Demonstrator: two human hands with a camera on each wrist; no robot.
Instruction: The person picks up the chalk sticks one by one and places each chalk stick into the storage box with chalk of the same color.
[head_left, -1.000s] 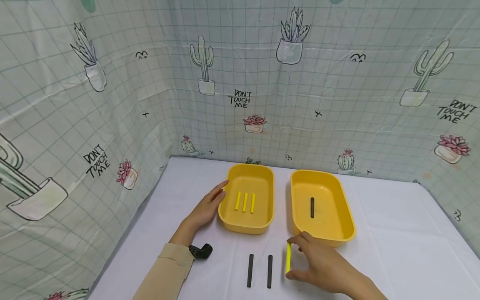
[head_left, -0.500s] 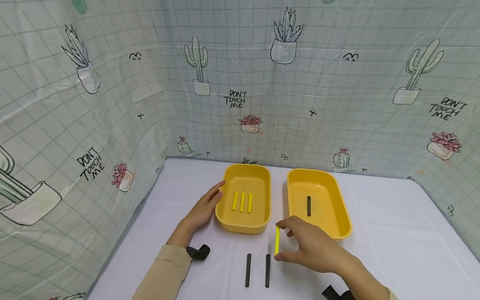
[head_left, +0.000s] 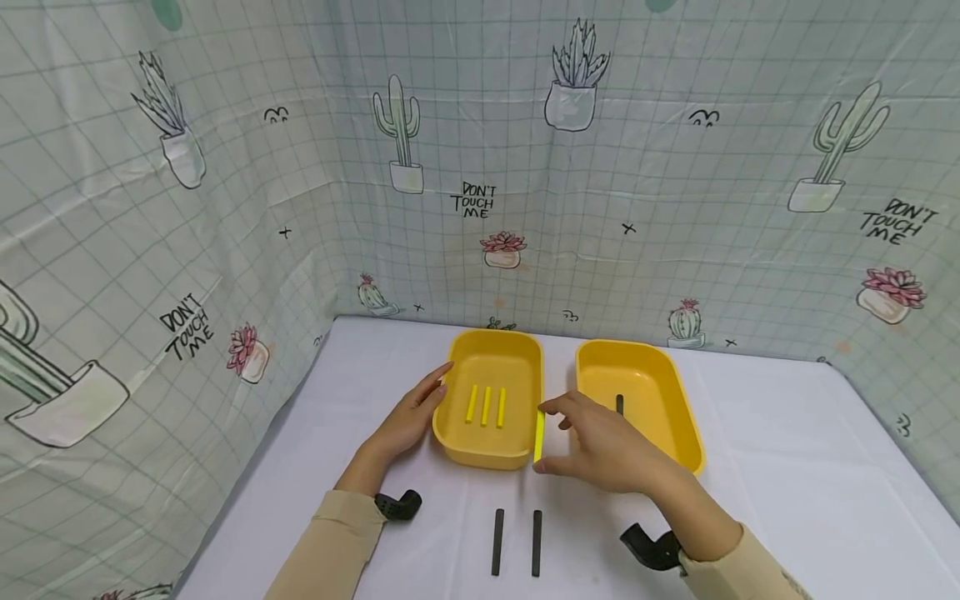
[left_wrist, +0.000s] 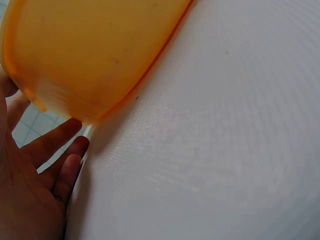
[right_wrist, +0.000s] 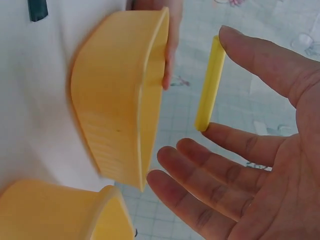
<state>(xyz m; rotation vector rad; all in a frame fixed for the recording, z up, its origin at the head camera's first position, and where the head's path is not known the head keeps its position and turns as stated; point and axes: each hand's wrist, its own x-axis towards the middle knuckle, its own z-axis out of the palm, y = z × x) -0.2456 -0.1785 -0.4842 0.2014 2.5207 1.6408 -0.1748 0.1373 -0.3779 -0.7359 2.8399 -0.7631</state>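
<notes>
A yellow stick (head_left: 539, 437) is pinched lengthwise between the thumb and index finger of my right hand (head_left: 611, 446); the right wrist view shows the stick (right_wrist: 210, 82) held by its two ends, other fingers spread. It hangs at the right rim of the left yellow tray (head_left: 491, 362). Three similar yellow sticks (head_left: 486, 406) lie side by side in that tray. My left hand (head_left: 405, 421) rests against the tray's left side, fingertips touching its wall (left_wrist: 95, 75) in the left wrist view. Behind my right hand, the right yellow tray (head_left: 645, 379) holds a dark stick (head_left: 619, 405), partly hidden.
Two dark sticks (head_left: 498, 542) lie apart on the white tabletop (head_left: 435, 550), in front of the trays. A narrow gap separates the trays. Cactus-print cloth (head_left: 622, 275) hangs behind and beside the table. Both wrists carry black devices (head_left: 397, 505).
My right hand has carried the yellow stick up and left from the table, beside the right tray's front, to the left tray's right edge. My left hand has stayed against the tray.
</notes>
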